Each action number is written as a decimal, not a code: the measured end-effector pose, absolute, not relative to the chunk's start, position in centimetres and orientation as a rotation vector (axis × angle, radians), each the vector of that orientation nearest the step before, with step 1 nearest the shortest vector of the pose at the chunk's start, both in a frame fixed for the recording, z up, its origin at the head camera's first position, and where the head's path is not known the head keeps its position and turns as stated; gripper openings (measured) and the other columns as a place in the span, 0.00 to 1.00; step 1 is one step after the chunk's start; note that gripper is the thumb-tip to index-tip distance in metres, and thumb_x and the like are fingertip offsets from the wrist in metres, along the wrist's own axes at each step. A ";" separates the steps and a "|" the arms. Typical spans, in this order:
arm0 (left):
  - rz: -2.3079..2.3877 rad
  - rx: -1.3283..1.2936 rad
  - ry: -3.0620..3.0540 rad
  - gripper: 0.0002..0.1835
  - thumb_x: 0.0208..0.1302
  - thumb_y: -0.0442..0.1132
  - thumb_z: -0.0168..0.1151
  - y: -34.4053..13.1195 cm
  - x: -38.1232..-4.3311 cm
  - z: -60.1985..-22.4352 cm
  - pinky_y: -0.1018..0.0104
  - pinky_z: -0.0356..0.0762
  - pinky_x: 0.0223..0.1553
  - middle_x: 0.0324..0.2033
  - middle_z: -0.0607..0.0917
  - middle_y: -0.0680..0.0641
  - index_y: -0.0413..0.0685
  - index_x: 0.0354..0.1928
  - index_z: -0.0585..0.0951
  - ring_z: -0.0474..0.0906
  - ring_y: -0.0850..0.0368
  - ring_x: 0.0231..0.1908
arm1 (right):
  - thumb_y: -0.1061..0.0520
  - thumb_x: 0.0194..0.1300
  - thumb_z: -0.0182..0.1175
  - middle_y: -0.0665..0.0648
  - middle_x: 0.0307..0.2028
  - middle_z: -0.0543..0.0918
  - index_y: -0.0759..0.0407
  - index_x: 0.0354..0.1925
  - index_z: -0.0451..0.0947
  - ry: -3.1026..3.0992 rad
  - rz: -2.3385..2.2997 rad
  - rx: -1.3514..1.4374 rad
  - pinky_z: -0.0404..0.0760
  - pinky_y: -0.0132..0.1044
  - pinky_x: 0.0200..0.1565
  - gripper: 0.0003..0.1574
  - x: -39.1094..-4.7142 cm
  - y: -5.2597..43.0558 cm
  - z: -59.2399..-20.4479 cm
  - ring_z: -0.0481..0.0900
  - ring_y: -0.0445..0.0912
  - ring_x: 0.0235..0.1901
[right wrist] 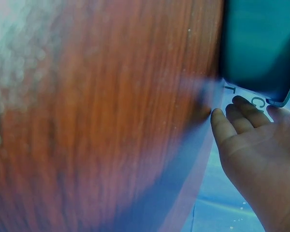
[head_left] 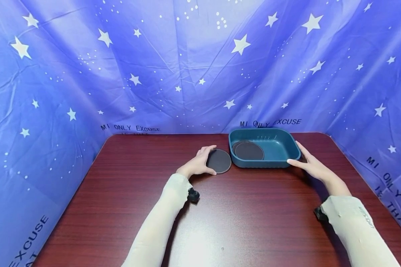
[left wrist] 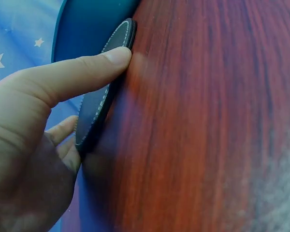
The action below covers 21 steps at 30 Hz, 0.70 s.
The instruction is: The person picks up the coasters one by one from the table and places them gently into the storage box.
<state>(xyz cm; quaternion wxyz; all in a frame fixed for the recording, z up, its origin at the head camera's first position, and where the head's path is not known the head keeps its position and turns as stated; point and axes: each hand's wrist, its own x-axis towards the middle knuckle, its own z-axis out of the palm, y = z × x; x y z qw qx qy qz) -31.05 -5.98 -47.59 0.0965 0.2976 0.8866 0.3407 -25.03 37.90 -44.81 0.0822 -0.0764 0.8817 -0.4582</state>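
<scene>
A round dark coaster [head_left: 218, 161] with a pale stitched edge is just left of a teal rectangular plastic bin [head_left: 262, 163]. My left hand [head_left: 198, 163] grips this coaster by its rim, thumb on the near side and fingers on the far side. In the left wrist view, the thumb [left wrist: 89, 75] presses on the coaster's edge [left wrist: 99, 104]. More dark coasters [head_left: 249, 151] lie overlapping in the bin's left part. My right hand [head_left: 309, 163] holds the bin's right end, thumb on the near corner of the rim; its fingers reach along the right side.
Both hands work near the far edge of a reddish-brown wooden table [head_left: 147, 155]. Blue star-printed cloth [head_left: 173, 66] hangs behind it and along both sides. A small black device [head_left: 193, 195] sits at the left wrist, another black device [head_left: 320, 214] at the right.
</scene>
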 end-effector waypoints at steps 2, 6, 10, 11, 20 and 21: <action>1.018 0.887 2.628 0.61 0.46 0.40 0.81 -6.0 -31.1 -47.6 0.47 0.62 0.73 0.71 0.59 0.39 0.48 0.77 0.51 0.56 0.42 0.70 | 0.52 0.72 0.59 0.70 0.78 0.35 0.53 0.79 0.24 2.634 -1.380 -0.233 0.43 0.74 0.71 0.60 -25.0 37.9 -44.8 0.39 0.69 0.75; 1.051 0.883 2.637 0.59 0.46 0.39 0.81 -6.1 -31.2 -47.4 0.50 0.64 0.72 0.71 0.59 0.39 0.47 0.77 0.52 0.60 0.44 0.70 | 0.52 0.72 0.58 0.70 0.78 0.36 0.52 0.79 0.24 2.636 -1.380 -0.235 0.44 0.73 0.71 0.60 -24.9 37.9 -44.8 0.40 0.70 0.75; 1.094 0.849 2.643 0.56 0.49 0.36 0.80 -6.5 -31.3 -47.2 0.51 0.67 0.71 0.69 0.61 0.38 0.46 0.76 0.55 0.65 0.45 0.67 | 0.52 0.72 0.59 0.70 0.79 0.35 0.53 0.79 0.24 2.643 -1.367 -0.228 0.44 0.74 0.71 0.60 -25.0 38.0 -44.9 0.39 0.70 0.75; 1.102 0.835 2.641 0.55 0.49 0.36 0.79 -6.6 -31.3 -47.1 0.51 0.68 0.71 0.68 0.62 0.38 0.46 0.76 0.56 0.66 0.45 0.67 | 0.52 0.72 0.59 0.70 0.79 0.35 0.53 0.79 0.24 2.644 -1.366 -0.228 0.43 0.74 0.71 0.61 -25.0 38.0 -44.9 0.39 0.70 0.75; 1.127 0.779 2.625 0.47 0.54 0.35 0.75 -7.2 -31.6 -46.7 0.52 0.69 0.69 0.65 0.72 0.38 0.46 0.75 0.62 0.71 0.45 0.63 | 0.52 0.72 0.59 0.69 0.79 0.35 0.53 0.79 0.24 2.647 -1.366 -0.233 0.42 0.74 0.71 0.61 -25.2 38.1 -45.0 0.38 0.69 0.75; 1.137 0.780 2.618 0.46 0.55 0.34 0.75 -7.3 -31.6 -46.7 0.52 0.71 0.68 0.64 0.73 0.37 0.46 0.75 0.62 0.72 0.44 0.62 | 0.52 0.72 0.59 0.69 0.79 0.35 0.53 0.79 0.24 2.645 -1.369 -0.232 0.43 0.74 0.71 0.61 -25.1 38.1 -45.0 0.38 0.69 0.75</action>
